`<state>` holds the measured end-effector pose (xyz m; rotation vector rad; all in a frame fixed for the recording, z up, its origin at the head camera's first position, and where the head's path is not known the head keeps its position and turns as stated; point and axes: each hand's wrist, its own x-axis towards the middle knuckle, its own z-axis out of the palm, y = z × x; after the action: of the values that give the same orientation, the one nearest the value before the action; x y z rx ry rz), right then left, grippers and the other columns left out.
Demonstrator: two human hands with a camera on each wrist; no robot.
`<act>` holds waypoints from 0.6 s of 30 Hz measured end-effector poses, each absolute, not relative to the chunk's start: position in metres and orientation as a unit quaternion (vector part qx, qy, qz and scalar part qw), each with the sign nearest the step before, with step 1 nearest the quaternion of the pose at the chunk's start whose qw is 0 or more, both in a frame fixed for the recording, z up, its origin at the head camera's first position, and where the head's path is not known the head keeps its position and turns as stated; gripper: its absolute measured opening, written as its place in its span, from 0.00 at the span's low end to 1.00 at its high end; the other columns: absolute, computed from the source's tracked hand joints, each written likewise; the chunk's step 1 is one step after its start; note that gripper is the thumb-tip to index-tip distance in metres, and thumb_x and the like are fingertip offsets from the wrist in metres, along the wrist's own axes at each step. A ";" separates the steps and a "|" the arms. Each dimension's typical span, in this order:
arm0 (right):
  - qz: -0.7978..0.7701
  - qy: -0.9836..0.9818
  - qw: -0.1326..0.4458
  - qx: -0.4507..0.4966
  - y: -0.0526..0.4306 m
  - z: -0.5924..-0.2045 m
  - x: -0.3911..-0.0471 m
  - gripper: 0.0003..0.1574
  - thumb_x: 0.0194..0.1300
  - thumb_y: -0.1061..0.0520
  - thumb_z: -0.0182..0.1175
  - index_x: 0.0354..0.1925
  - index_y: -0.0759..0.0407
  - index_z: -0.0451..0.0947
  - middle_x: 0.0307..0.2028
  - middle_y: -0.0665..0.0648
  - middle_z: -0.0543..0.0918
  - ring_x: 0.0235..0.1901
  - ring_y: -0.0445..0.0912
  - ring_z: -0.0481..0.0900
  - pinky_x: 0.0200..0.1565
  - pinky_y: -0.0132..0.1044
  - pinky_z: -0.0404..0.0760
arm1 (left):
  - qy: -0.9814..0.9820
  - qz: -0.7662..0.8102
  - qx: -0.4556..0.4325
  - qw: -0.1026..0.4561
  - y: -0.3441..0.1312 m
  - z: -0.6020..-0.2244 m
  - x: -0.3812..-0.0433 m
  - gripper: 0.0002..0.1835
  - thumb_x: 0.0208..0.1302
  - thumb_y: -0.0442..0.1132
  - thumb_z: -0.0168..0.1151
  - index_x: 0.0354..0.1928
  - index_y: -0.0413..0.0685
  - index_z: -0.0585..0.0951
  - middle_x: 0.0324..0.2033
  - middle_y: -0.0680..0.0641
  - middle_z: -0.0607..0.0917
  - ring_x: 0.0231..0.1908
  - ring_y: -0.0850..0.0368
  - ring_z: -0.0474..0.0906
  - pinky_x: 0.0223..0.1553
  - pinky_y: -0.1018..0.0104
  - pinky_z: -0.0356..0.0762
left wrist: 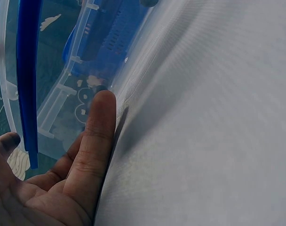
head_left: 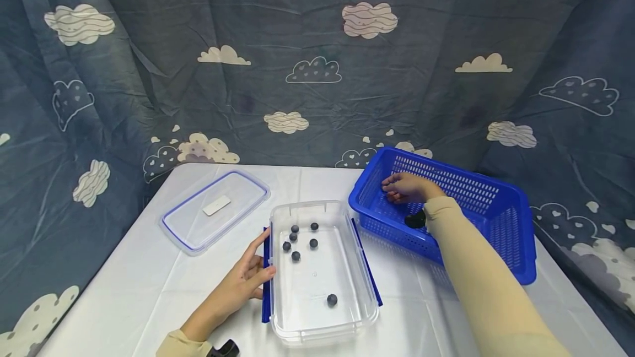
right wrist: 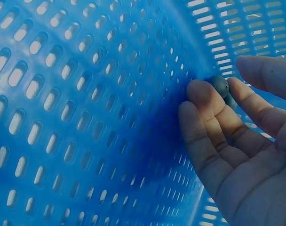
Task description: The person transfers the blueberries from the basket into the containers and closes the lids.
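Note:
My left hand (head_left: 243,277) lies along the left side of a clear plastic box (head_left: 322,321). Its thumb rests at the rim, and in the left wrist view a straight finger (left wrist: 98,136) touches the wall low down, below a blue latch flap (left wrist: 27,80). Several dark blueberries (head_left: 332,300) lie spread inside the box. Over at the right, my right hand (head_left: 409,187) reaches into the far left corner of a blue basket (head_left: 511,236). Its fingers bend slightly around a blueberry (right wrist: 219,86), with the thumb apart from it; another dark berry shows partly behind.
A clear lid (head_left: 188,225) with a blue seal lies on the white-covered table (head_left: 134,291), left of the box. On it is a small white rectangle (head_left: 216,205). A dark cloud-patterned curtain (head_left: 317,32) hangs behind and at both sides.

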<state>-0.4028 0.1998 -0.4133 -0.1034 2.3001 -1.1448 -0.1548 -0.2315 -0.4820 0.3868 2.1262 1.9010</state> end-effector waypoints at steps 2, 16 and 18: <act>-0.428 0.858 0.282 -0.038 0.201 -0.414 -0.405 0.29 0.87 0.57 0.48 0.75 0.73 0.62 0.47 0.59 0.79 0.48 0.49 0.79 0.57 0.42 0.85 | 0.732 0.655 0.133 0.131 -0.231 -0.482 -0.155 0.44 0.82 0.43 0.57 0.88 0.71 0.44 0.54 0.29 0.77 0.46 0.49 0.85 0.40 0.54 0.93; -0.429 0.859 0.276 -0.056 0.202 -0.411 -0.406 0.21 0.86 0.59 0.49 0.64 0.76 0.70 0.38 0.55 0.79 0.40 0.45 0.77 0.48 0.37 0.82 | 0.732 0.656 0.133 0.129 -0.231 -0.482 -0.156 0.44 0.82 0.42 0.57 0.88 0.71 0.44 0.54 0.30 0.77 0.46 0.50 0.85 0.40 0.54 0.93; -0.427 0.861 0.273 -0.055 0.203 -0.410 -0.405 0.22 0.86 0.59 0.49 0.64 0.77 0.70 0.38 0.55 0.79 0.40 0.45 0.77 0.48 0.38 0.82 | 0.732 0.655 0.133 0.130 -0.232 -0.483 -0.156 0.44 0.83 0.41 0.57 0.88 0.71 0.44 0.54 0.30 0.77 0.46 0.50 0.85 0.40 0.54 0.93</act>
<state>-0.4050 0.2026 -0.4105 -0.1481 2.3163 -1.1481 -0.1561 -0.2317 -0.4827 0.3876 2.1286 1.9032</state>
